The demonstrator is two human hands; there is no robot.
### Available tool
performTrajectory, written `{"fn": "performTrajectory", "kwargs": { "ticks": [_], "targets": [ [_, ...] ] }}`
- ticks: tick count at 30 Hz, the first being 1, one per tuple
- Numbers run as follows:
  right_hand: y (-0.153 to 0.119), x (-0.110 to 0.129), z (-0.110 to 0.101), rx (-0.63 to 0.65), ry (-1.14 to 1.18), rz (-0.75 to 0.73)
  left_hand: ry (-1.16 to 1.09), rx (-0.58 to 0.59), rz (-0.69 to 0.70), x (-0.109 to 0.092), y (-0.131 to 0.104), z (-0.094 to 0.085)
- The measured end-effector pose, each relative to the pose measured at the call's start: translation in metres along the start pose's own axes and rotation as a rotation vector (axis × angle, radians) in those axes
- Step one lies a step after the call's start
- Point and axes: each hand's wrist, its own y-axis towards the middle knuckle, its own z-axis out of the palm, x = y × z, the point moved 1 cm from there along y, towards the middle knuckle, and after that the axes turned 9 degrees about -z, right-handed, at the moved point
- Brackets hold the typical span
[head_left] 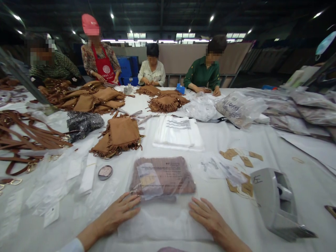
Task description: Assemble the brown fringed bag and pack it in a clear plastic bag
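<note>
A clear plastic bag (165,220) lies flat on the white table, with a brown bag (174,175) inside its far part, seen through printed film. A white slip with a tan tag shows at the left of the brown bag. My left hand (119,213) rests spread on the plastic's left side, near the lower left corner of the brown bag. On the right side, my right hand (207,215) lies with its fingers extended over the plastic's edge. Neither hand grips anything.
Brown fringed bags (122,133) and a stack of plastic bags (178,133) lie beyond. Straps (26,131) and a round tin (105,172) are left. Tan tags (246,185) and a grey dispenser (275,203) are right. Several people work across the table.
</note>
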Motion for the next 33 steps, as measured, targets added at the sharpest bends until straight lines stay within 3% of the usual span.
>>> {"fn": "performTrajectory", "kwargs": {
  "ticks": [5,9,11,14,16,20,24,33],
  "targets": [
    [-0.037,0.024,0.029,-0.2,0.311,0.068,-0.106,-0.161,0.104,-0.005,-0.033,0.021],
    [-0.033,0.048,0.011,-0.328,0.4,0.146,-0.221,-0.195,0.115,-0.016,-0.042,0.032],
    [-0.018,0.052,-0.005,-0.325,0.515,0.265,-0.437,-0.157,-0.014,-0.016,-0.036,0.029],
    [0.007,0.049,-0.023,-0.375,0.699,0.632,-0.8,-0.168,-0.502,-0.013,-0.02,0.02],
    [0.02,0.046,-0.027,-0.474,0.773,0.817,-0.932,-0.23,-0.705,-0.016,-0.01,0.013],
    [0.034,0.042,-0.025,-0.671,0.76,0.98,-0.968,-0.406,-0.796,-0.03,0.003,0.01],
    [0.037,0.039,-0.013,-0.763,0.667,1.112,-0.989,-0.609,-1.02,-0.038,0.014,0.023],
    [0.044,0.04,-0.003,-0.766,0.592,1.127,-0.682,-0.708,-1.143,-0.044,0.022,0.023]
  ]
}}
